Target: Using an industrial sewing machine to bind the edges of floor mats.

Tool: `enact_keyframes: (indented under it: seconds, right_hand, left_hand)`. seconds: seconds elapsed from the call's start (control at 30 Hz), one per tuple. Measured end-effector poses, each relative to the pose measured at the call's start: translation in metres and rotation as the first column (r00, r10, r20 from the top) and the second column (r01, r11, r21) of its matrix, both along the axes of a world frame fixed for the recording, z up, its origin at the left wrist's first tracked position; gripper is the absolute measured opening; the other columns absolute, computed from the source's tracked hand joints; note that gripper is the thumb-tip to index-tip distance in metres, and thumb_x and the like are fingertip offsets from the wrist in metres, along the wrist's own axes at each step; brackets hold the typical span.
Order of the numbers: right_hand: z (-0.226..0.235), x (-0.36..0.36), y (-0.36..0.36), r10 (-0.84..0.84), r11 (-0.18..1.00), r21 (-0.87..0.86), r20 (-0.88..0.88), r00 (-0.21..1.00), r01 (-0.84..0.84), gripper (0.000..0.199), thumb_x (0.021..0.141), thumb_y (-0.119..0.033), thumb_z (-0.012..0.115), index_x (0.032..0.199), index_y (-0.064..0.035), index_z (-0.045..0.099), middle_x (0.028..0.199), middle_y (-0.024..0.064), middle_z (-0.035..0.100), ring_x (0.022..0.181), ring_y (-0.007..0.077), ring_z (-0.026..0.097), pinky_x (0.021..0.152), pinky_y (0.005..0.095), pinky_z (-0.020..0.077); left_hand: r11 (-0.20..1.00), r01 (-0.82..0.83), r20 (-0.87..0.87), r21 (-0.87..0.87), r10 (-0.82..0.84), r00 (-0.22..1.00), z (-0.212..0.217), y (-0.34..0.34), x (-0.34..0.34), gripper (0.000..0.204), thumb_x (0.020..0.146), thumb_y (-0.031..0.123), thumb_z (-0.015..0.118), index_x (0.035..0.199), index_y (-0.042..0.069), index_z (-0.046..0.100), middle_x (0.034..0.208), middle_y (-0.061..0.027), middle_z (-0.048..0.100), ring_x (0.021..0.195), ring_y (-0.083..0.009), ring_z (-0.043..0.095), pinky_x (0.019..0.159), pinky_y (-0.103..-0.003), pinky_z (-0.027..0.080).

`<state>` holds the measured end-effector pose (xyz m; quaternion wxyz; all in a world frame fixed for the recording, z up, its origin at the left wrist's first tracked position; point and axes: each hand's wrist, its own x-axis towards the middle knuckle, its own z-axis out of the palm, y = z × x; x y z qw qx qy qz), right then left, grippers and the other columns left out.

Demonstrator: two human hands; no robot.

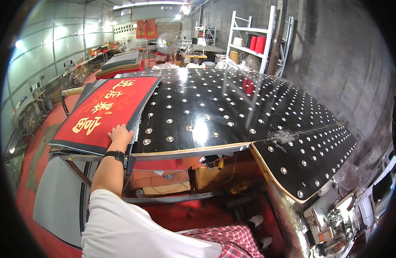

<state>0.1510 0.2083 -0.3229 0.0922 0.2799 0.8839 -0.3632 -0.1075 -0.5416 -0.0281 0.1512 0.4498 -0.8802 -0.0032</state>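
My left hand rests on the near right part of a red doormat with a dark border and gold characters. Its fingers are spread on the mat's surface, and the thumb side lies by the right edge. A dark watch is on that wrist. The red mat tops a stack of mats, whose layered edges show along the right side. This stack lies on the left end of a black table studded with round metal pieces. My right hand is not in view.
Below the table's front edge are a metal bar and cardboard boxes. A grey sheet leans at the lower left. Another mat pile, a fan and a white shelf with red thread cones stand farther back. Machinery sits lower right.
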Motion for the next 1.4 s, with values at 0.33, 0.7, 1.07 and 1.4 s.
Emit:
enact_keyframes:
  seconds: [0.33,0.7,1.07,1.4]
  right_hand:
    - [-0.009,0.003,-0.008,-0.041,0.999,0.007,-0.008,0.999,0.042,0.023,0.076,-0.016,0.048,0.096,-0.0049,0.056,0.088,0.0146,0.059,0.083,0.027,0.056,0.075,0.0325,0.0427]
    - [0.029,0.025,-0.01,-0.089,0.996,0.035,0.092,0.992,0.086,0.021,0.08,-0.019,0.05,0.093,-0.0048,0.057,0.082,0.0108,0.061,0.076,0.0232,0.058,0.07,0.0318,0.0442]
    - [0.083,-0.014,-0.032,-0.046,0.996,0.072,-0.116,0.992,0.054,0.027,0.079,-0.026,0.052,0.089,-0.001,0.056,0.078,0.0158,0.06,0.072,0.0263,0.056,0.066,0.0337,0.0442]
    - [0.079,-0.01,-0.034,-0.128,0.991,0.002,-0.184,0.975,0.131,0.011,0.079,-0.009,0.05,0.087,-0.0025,0.055,0.072,0.0094,0.058,0.062,0.0159,0.054,0.054,0.0282,0.0432]
  left_hand:
    - [0.981,0.187,0.358,0.058,-0.196,0.913,0.003,-0.056,-0.036,0.03,0.075,0.022,0.055,0.102,0.008,0.058,0.102,-0.0144,0.057,0.096,-0.0289,0.054,0.081,-0.038,0.043]
    - [0.992,-0.123,0.169,-0.02,0.125,0.978,0.036,-0.05,-0.053,0.022,0.074,0.013,0.057,0.094,0.01,0.063,0.103,-0.0112,0.058,0.096,-0.0253,0.056,0.076,-0.036,0.047]
    - [0.751,0.65,-0.054,-0.117,-0.658,0.751,0.159,0.117,-0.197,0.024,0.074,0.022,0.052,0.09,0.006,0.062,0.095,-0.0144,0.059,0.088,-0.029,0.057,0.075,-0.037,0.046]
    - [-0.733,0.679,-0.965,0.032,0.154,0.212,0.155,0.4,-0.219,0.031,0.084,0.013,0.046,0.112,0.002,0.044,0.098,-0.0091,0.056,0.086,-0.0191,0.055,0.077,-0.03,0.043]
